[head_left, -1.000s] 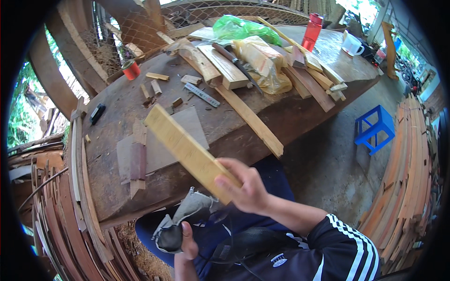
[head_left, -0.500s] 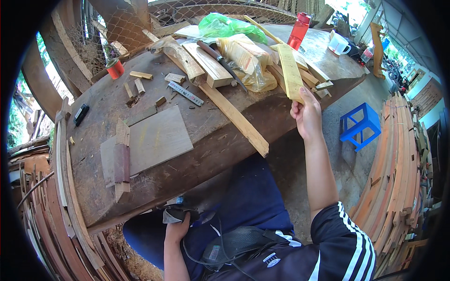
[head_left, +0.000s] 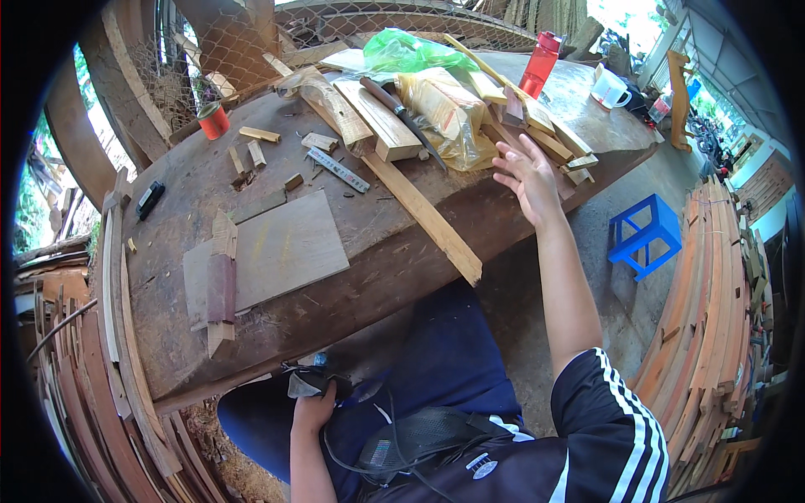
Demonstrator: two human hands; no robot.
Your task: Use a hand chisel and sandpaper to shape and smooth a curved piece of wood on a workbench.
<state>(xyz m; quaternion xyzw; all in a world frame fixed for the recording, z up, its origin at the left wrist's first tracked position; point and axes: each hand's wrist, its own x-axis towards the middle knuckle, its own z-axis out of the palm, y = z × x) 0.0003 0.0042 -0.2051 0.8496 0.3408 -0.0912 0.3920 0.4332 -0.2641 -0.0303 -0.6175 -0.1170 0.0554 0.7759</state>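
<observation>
Near the front right edge of the wooden table, my right hand (head_left: 532, 183) is open with its fingers spread, and nothing is in it. It is just beside a heap of wood strips (head_left: 549, 149). A yellow plastic bag (head_left: 444, 105) with pale wood pieces in it lies left of that hand. Low over my lap, under the table's front edge, my left hand (head_left: 315, 409) is closed on a folded dark sheet with a grey face (head_left: 303, 385). Its fingers are partly hidden, and the sheet's exact kind cannot be made out.
On the table (head_left: 277, 327) lie a flat grey board (head_left: 289, 251), a two-toned wood block (head_left: 221, 289), a folding ruler (head_left: 337, 168) and a dark-handled knife (head_left: 402, 117). One long strip (head_left: 428, 220) overhangs the front edge. Beyond are a red bottle (head_left: 539, 67) and a blue stool (head_left: 646, 235).
A long flat yellow piece has left my right hand, which has opened and turned near the wood heap. My left hand still holds the dark sheet in about the same place.
</observation>
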